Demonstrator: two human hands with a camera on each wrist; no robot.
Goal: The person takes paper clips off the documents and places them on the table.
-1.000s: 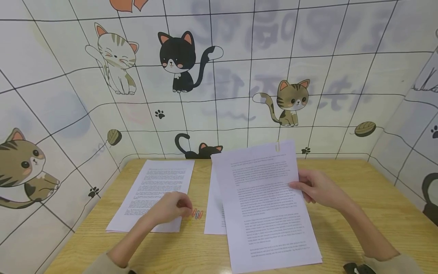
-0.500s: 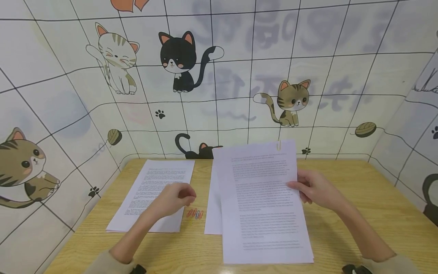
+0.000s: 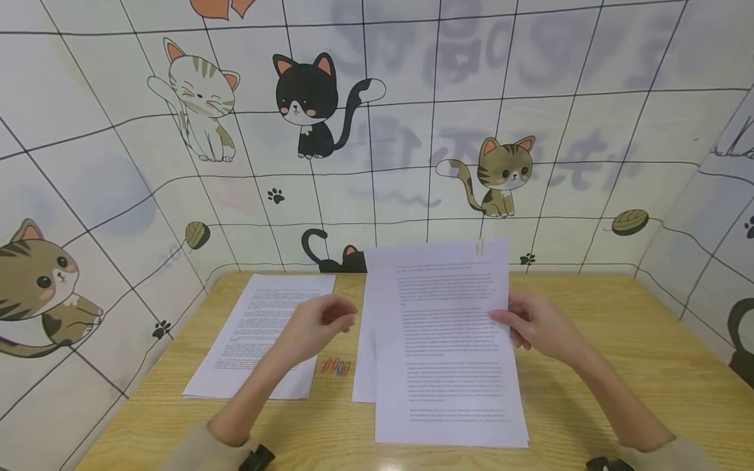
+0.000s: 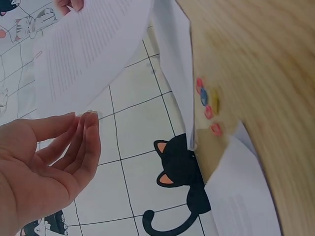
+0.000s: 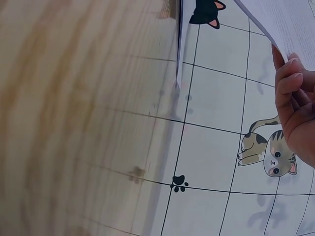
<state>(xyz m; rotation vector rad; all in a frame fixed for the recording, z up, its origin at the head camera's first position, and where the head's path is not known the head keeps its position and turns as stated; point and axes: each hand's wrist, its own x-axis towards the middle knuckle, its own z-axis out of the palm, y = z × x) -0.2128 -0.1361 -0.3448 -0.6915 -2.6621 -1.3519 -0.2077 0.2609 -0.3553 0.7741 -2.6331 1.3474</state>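
My right hand [image 3: 538, 324] pinches the right edge of an upright, clipped set of printed sheets [image 3: 448, 347] between thumb and fingers. A pale yellow paper clip [image 3: 480, 246] sits on the top edge of the sheets, near the right corner. To the left of the sheets, my left hand [image 3: 312, 330] is raised above the table. In the left wrist view its thumb and fingertips come together, with a tiny pale bit between them that looks like a paper clip. Loose paper clips [image 3: 337, 368] in red, blue and yellow lie on the table below that hand.
A stack of printed sheets [image 3: 277, 327] lies on the left of the wooden table [image 3: 595, 379]. More paper [image 3: 363, 366] lies partly hidden behind the held sheets. The wall [image 3: 400, 216], with a grid and cartoon cats, stands at the table's back edge.
My left hand has risen from beside the loose clips and moved right, toward the held sheets. The sheets have straightened and shifted slightly left and up, still held by my right hand.
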